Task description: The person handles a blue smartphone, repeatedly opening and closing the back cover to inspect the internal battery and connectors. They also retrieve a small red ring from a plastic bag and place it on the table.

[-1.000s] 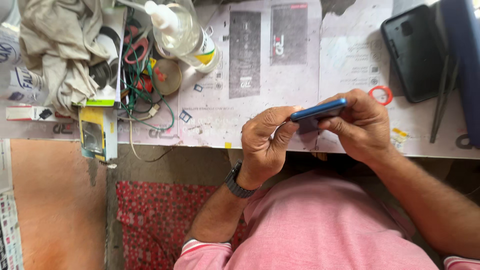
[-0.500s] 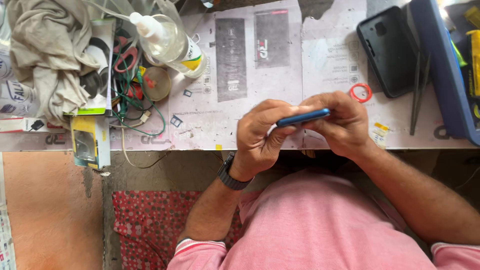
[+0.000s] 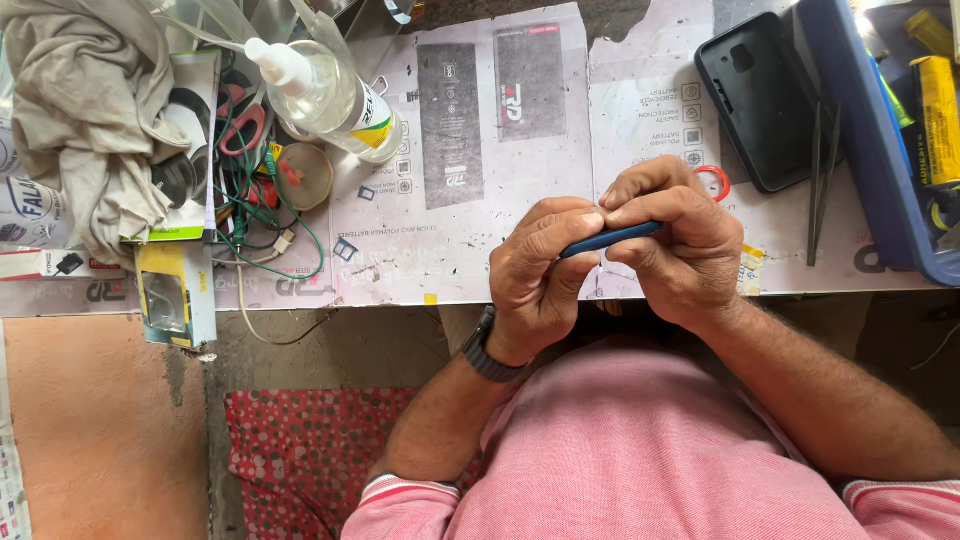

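Now | blue phone (image 3: 610, 238) edge-on | clamped between left hand (image 3: 535, 275), right hand (image 3: 675, 245)

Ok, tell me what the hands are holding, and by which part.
Both hands hold a thin blue phone edge-on: left hand grips its left end, right hand its right end.

We see a paper-covered bench (image 3: 500, 250) in daylight, a grey floor (image 3: 330, 350) and a red dotted mat (image 3: 300, 450) below.

pink striped-cuff shirt (image 3: 640, 450), dark wristwatch (image 3: 487, 350).
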